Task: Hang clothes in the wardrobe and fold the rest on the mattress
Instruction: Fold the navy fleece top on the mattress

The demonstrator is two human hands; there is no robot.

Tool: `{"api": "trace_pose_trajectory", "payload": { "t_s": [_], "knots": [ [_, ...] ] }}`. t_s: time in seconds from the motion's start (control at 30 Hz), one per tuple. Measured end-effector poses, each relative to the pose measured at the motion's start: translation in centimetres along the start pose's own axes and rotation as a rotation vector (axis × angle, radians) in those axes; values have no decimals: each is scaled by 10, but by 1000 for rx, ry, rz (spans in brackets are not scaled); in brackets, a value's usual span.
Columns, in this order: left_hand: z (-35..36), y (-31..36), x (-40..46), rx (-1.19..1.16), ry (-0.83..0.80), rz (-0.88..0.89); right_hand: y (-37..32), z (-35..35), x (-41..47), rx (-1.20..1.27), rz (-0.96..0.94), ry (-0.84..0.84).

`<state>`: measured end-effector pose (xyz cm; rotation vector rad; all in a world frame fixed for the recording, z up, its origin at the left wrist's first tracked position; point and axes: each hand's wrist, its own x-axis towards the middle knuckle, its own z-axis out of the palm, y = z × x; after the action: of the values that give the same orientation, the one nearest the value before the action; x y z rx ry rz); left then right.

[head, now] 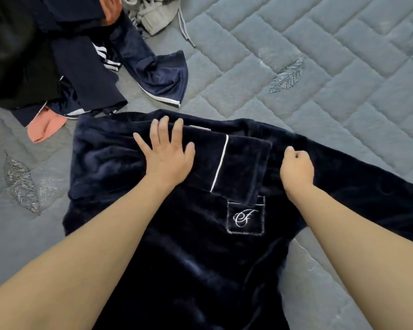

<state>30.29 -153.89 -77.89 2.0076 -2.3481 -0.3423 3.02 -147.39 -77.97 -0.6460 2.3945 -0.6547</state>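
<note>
Grey quilted mattress (320,75) fills the head view, its stitched panels running off toward 1 o'clock, with an embroidered leaf motif (287,76) at about 2 o'clock and another near 9 o'clock.

A dark navy plush garment (188,246) lies spread across the middle and down to 6 o'clock. One part with white piping (218,163) is folded over its top, and a chest pocket (245,216) with a white embroidered monogram sits just below that fold.

The left hand (167,153) lies flat on the garment's upper part, fingers straight and spread, pressing the cloth and gripping nothing. The right hand (296,167), at about 3 o'clock of the left, is curled into a fist resting on the garment; whether it pinches any cloth I cannot tell.

At 10 to 11 o'clock lies a heap of dark clothes (57,67), including a navy piece with white stripes (160,79). A salmon-coloured item (45,128) pokes out beneath the heap. Grey clothing with a drawstring (153,13) sits at 12 o'clock.
</note>
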Motion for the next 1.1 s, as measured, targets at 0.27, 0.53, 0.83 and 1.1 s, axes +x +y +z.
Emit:
{"api": "trace_pose_trajectory", "payload": {
  "t_s": [0.27, 0.53, 0.83, 1.1],
  "knots": [
    [43, 169, -75, -84, -168, -69, 128, -148, 39, -257, 351, 134],
    [82, 366, -150, -3, -334, 526, 252, -291, 80, 13, 670, 332],
    [91, 442, -169, 247, -201, 408, 301, -361, 129, 510, 389, -87],
    [101, 454, -187, 241, -201, 428, 355, -411, 154, 329, 158, 94]
  ]
}}
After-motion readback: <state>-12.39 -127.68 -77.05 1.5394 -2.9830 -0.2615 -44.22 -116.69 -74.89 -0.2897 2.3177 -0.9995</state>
